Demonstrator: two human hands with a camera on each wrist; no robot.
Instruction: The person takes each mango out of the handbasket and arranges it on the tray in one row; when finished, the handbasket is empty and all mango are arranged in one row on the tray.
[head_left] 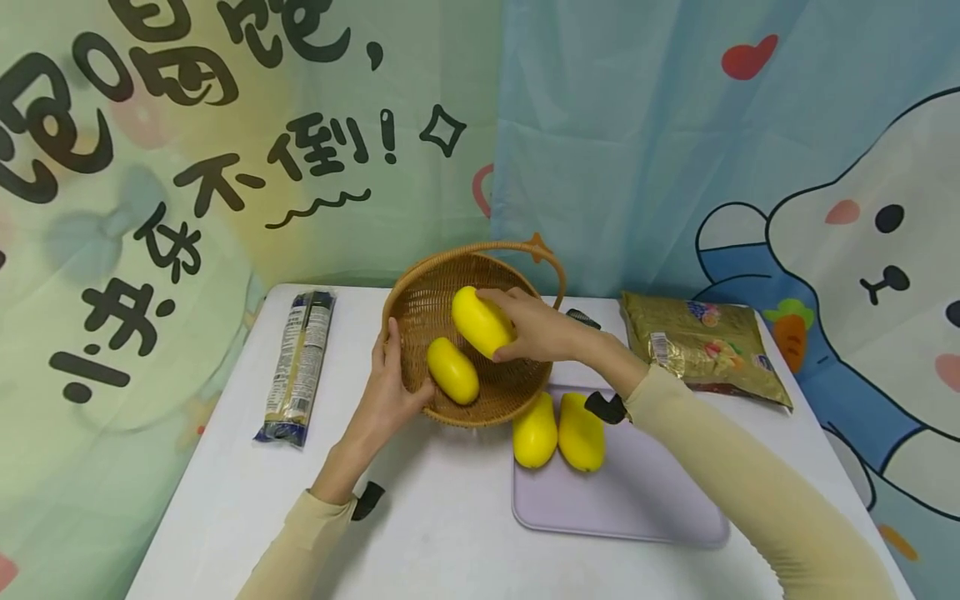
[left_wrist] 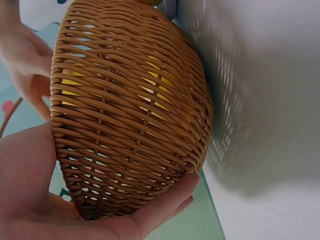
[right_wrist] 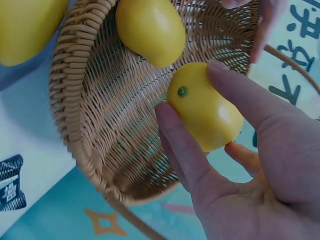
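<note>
A brown wicker basket (head_left: pixel 420 292) with an arched handle is tilted toward me above the white table. My left hand (head_left: pixel 393 379) grips its left side; in the left wrist view the fingers spread along the outer weave (left_wrist: pixel 130 115). One yellow mango (head_left: pixel 452 371) lies inside the basket. My right hand (head_left: pixel 536 325) holds another mango (head_left: pixel 480 321) over the basket's opening, its green stem end showing in the right wrist view. Two more mangoes (head_left: pixel 536 433) lie side by side on a lilac tray (head_left: pixel 637 508), just right of the basket.
On the left of the table lies a long clear-and-blue packet (head_left: pixel 298 367). A gold bag (head_left: pixel 705 346) rests at the back right, with a small black packet (head_left: pixel 582 318) beside it. Printed curtains hang behind the table.
</note>
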